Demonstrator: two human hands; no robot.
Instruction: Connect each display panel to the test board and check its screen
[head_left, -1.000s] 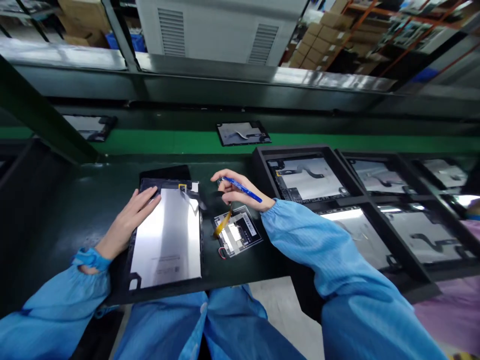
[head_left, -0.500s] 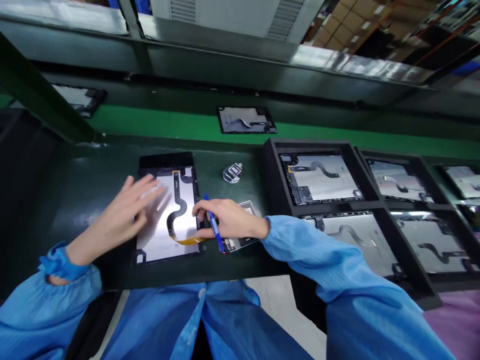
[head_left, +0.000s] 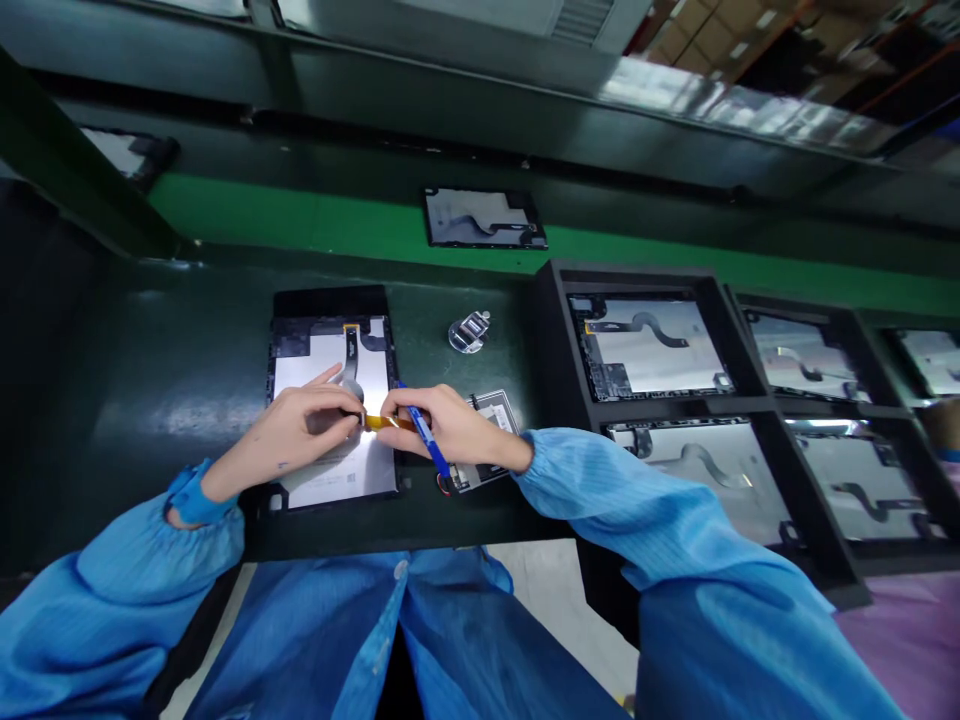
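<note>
An opened tablet panel [head_left: 300,375] with a silvery white back lies flat on the bench before me. A dark flex cable [head_left: 351,350] runs down from its upper part and ends in a yellow tail [head_left: 373,422], lifted off the panel. My left hand [head_left: 307,425] is closed in a pinch on the dark part of the cable, above the panel. From the right, my right hand [head_left: 450,425] pinches the yellow tail. A blue pen [head_left: 429,440] is also tucked in that hand, slanting across the fingers. My fingers partly cover the cable's middle.
A flat dark-framed part [head_left: 495,408] with a red wire lies partly under my right wrist. Behind it sits a small shiny round-based object [head_left: 470,332]. A black divided tray [head_left: 559,350] of similar panels stands at right. Another panel [head_left: 484,218] lies on the green strip.
My left hand has gone from spread fingers beside the cable to a pinch on it. My right hand has raised the yellow tail slightly. The view has shifted a little.
</note>
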